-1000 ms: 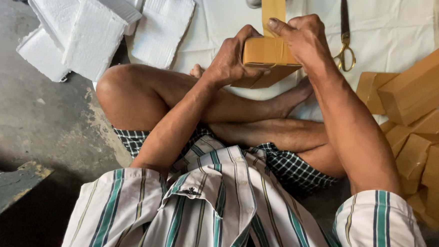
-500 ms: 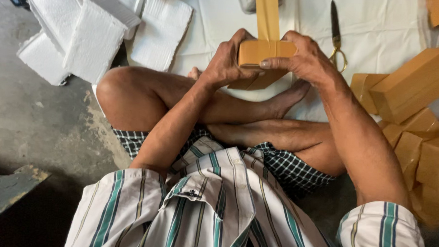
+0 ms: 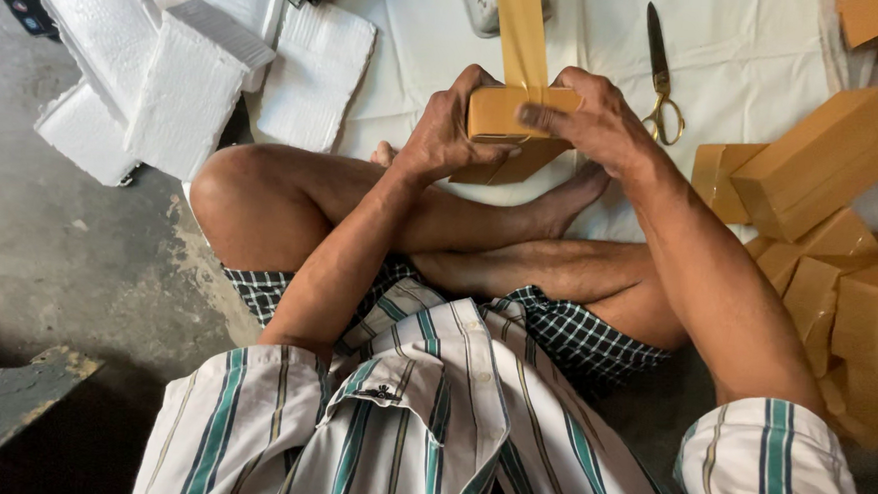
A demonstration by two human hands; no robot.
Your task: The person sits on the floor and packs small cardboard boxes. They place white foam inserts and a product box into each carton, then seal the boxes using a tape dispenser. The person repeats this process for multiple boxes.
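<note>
Firmly, both hands (image 3: 526, 121) around a tan box (image 3: 496, 113).

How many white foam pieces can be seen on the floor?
4, all upper left: one tilted at far left, one below it, one leaning in front, one flat beside the cloth. More may be hidden beneath.

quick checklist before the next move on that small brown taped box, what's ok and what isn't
1. Small brown tape-wrapped box gripped by both hands: ok, left hand on its left side, right hand on its right.
2. Brown tape strip lies flat over the box top: ok, it runs up to the grey dispenser.
3. Tape end pressed down: cannot tell, fingers cover it.
4. Gold-handled scissors within reach: ok, lying on the white cloth beside the right hand.
5. Scissors closed: ok.
</note>
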